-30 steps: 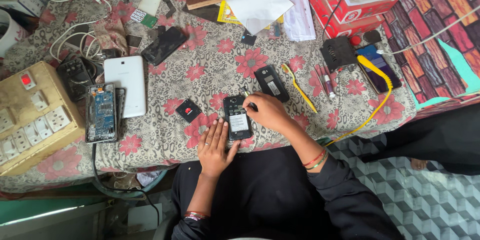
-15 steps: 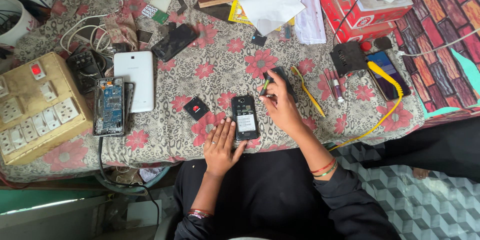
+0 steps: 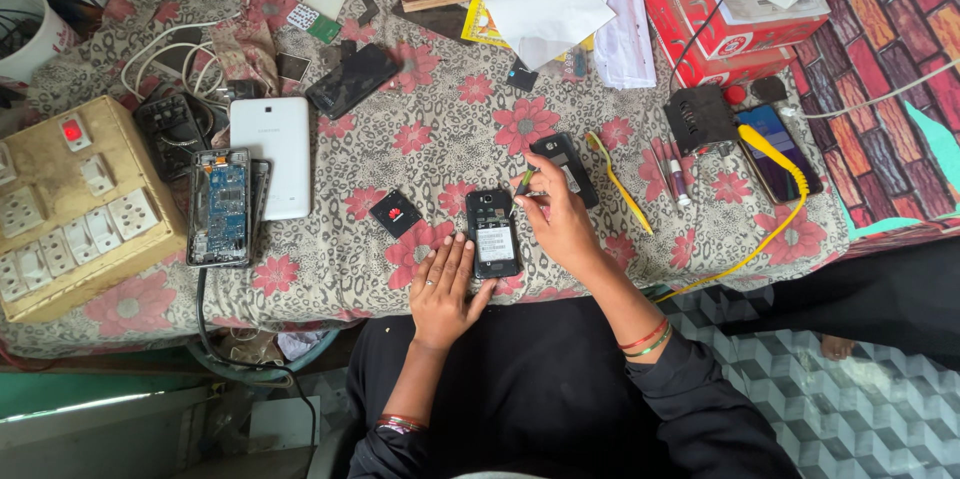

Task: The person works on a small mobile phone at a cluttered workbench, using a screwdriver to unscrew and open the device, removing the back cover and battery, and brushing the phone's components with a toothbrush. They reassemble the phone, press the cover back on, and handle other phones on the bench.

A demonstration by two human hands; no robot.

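Resting flat on the floral cloth (image 3: 450, 154) near the table's front edge, the left hand (image 3: 445, 289) has its fingers spread and touches the lower left side of an opened black phone (image 3: 493, 232). The right hand (image 3: 560, 224) is closed on a thin tool (image 3: 524, 182) whose tip meets the phone's upper right corner. Bare cloth lies above the phone; a small black square part (image 3: 395, 213) sits just left. Compared with 0.5 s ago, the left fingers lie closer against the phone.
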